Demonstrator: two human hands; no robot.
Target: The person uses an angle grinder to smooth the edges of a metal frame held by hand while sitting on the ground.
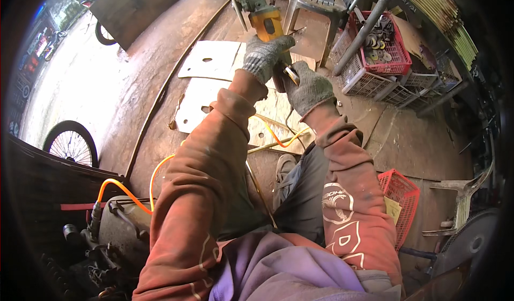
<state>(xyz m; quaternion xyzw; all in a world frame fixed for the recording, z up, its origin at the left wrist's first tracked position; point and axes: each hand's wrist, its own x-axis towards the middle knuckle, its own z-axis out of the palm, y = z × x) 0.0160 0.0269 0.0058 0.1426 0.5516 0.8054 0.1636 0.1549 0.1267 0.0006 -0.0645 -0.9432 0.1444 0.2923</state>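
Note:
My left hand [265, 57], in a grey knit glove, is closed around the body of a yellow angle grinder [266, 24] with a grey metal head pointing away from me. Just below and right of it, my right hand [309, 89] wears a similar glove. Its fingers are closed at a dark part with a shiny metal end [292, 75], close to the grinder's rear; whether this belongs to the grinder is unclear. A dark cord hangs below the right glove. Under both hands lie pale flat sheets [201, 100] with holes cut in them.
An orange hose [160, 170] runs from a compressor [126, 218] at lower left across the floor. A grey stool [316, 4] stands ahead. Red crate [383, 44] with discs sits on grey crates at right. Another red basket [399, 199] is beside my right arm. A bicycle wheel [70, 143] is left.

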